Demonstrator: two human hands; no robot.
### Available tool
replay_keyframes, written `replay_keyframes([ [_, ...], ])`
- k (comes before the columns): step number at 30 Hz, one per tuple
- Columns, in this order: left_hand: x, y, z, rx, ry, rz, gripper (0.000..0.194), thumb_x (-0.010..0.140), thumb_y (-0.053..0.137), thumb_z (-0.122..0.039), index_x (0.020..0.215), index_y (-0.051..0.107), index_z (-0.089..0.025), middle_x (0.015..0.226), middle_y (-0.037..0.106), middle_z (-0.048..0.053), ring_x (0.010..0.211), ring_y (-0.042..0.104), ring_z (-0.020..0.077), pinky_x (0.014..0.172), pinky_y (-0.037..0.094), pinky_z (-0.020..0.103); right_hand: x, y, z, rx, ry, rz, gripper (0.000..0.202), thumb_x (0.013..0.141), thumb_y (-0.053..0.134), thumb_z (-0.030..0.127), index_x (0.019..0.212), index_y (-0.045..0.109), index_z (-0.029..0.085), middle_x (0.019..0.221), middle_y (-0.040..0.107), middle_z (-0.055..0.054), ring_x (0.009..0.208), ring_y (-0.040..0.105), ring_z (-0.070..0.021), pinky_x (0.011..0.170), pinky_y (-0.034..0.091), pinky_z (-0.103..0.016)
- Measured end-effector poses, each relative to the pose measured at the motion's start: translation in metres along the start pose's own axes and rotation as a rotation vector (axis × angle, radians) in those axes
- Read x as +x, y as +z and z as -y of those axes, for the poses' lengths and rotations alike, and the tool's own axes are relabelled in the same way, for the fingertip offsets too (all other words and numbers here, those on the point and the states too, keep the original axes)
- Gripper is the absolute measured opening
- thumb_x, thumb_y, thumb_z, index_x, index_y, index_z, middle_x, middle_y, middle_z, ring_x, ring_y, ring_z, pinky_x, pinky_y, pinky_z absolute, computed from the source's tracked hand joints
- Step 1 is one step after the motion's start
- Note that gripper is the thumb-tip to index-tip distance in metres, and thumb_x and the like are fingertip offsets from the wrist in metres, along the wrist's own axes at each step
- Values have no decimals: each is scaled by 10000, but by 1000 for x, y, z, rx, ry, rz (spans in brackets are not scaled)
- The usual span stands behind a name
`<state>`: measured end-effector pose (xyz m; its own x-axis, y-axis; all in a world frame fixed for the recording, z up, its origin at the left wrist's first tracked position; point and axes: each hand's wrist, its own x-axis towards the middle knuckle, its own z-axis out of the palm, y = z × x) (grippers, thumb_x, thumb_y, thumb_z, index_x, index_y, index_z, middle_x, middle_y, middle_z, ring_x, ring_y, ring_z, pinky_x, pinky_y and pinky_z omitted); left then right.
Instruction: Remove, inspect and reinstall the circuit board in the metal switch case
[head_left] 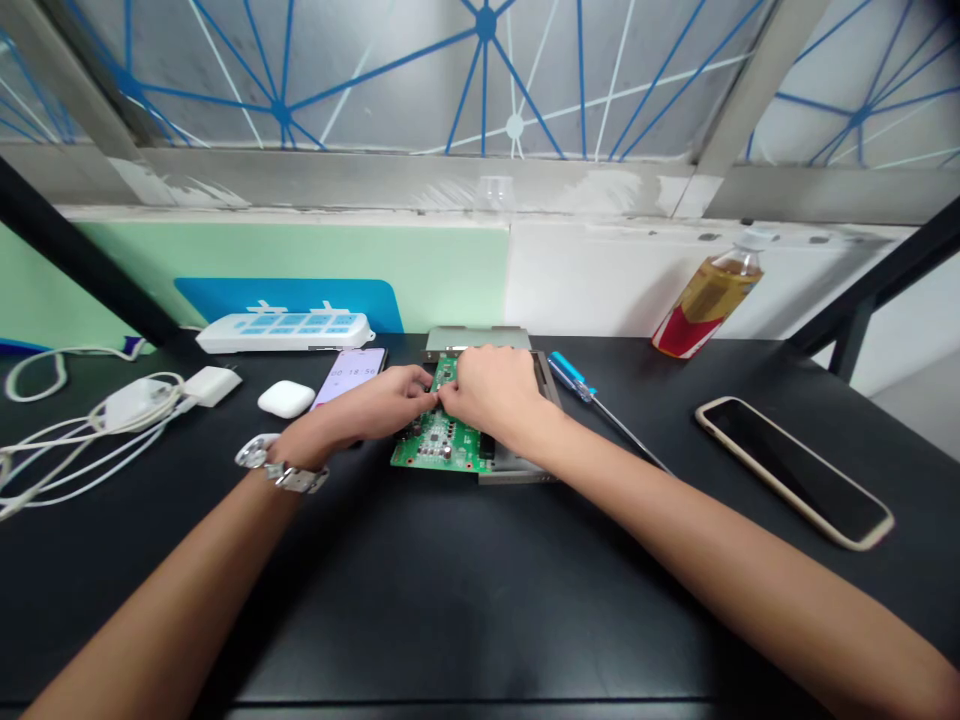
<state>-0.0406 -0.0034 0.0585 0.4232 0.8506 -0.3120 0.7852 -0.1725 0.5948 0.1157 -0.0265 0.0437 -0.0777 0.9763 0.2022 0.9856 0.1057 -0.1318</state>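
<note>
A green circuit board (431, 450) lies on the black table, overlapping a grey metal chassis (517, 478). Over the board's left part is my left hand (390, 400), thumb and fingers drawn together near its middle. My right hand (495, 385) is closed above the board and chassis, its thumb and fingertip pinched close to the left fingertips. Whatever sits between the fingers of either hand is too small or hidden to make out. Just right of the chassis rests a screwdriver (574, 377) with a blue handle.
A lit phone (352, 372), a white earbud case (286, 399), a power strip (285, 332) and a charger with cables (139, 402) are on the left. To the right are a dark-screened phone (795, 470) and a drink bottle (705, 305) by the wall.
</note>
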Motion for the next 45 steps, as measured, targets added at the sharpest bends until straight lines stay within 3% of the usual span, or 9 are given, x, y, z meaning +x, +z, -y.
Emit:
replay_keyframes([
  [5, 2, -1, 9, 27, -13, 9, 390, 870, 563, -443, 1150, 558, -172, 750, 581, 7, 609, 481, 167, 520, 334, 278, -2, 1, 1, -9, -9, -19, 277, 877, 562, 318, 877, 766, 131, 872, 769, -183, 836, 744, -308, 651, 458, -347],
  [10, 1, -2, 11, -96, -48, -12, 384, 832, 616, -448, 1113, 554, -194, 724, 498, -22, 586, 438, 158, 502, 310, 281, -3, 6, 1, 6, -16, -54, 323, 889, 538, 362, 882, 767, 135, 860, 764, -180, 829, 742, -321, 644, 455, -360],
  [17, 1, 1, 11, -186, -81, 16, 316, 818, 664, -430, 1030, 546, -227, 662, 423, -46, 546, 420, 156, 474, 306, 275, -5, 6, -1, 54, 19, 13, 333, 887, 537, 369, 928, 777, 142, 917, 767, -186, 868, 738, -331, 655, 456, -366],
  [25, 7, 14, 12, -299, -17, 35, 312, 840, 659, -463, 1000, 537, -224, 794, 505, -20, 611, 476, 138, 505, 391, 246, -5, -1, -12, 60, 38, 42, 334, 866, 558, 360, 936, 790, 130, 894, 770, -205, 862, 746, -338, 643, 443, -369],
  [30, 3, 21, 1, -131, -1, 13, 415, 877, 611, -559, 1082, 504, -214, 824, 590, 16, 651, 614, 184, 519, 481, 274, -7, -5, -23, 48, 73, 51, 350, 859, 559, 360, 961, 795, 122, 888, 770, -207, 858, 740, -333, 654, 431, -369],
  [36, -12, 32, -20, 127, 77, -90, 469, 924, 501, -627, 1075, 522, -183, 748, 687, 34, 531, 648, 194, 530, 425, 306, -13, -7, -44, -23, 116, 95, 373, 859, 550, 393, 966, 789, 128, 868, 764, -190, 829, 720, -316, 650, 405, -360],
  [41, -19, 41, -26, 259, 167, -164, 484, 903, 545, -645, 1063, 576, -190, 812, 706, 54, 756, 678, 253, 631, 417, 336, -21, -13, -55, -67, 146, 163, 347, 866, 524, 382, 907, 777, 148, 824, 747, -156, 774, 695, -282, 625, 375, -344],
  [45, -23, 51, -28, 357, 255, -221, 651, 848, 577, -755, 1147, 558, -177, 1099, 665, 123, 902, 653, 299, 697, 450, 374, -22, -16, -57, -108, 133, 170, 354, 867, 517, 378, 934, 774, 143, 866, 757, -164, 782, 702, -288, 625, 375, -348],
])
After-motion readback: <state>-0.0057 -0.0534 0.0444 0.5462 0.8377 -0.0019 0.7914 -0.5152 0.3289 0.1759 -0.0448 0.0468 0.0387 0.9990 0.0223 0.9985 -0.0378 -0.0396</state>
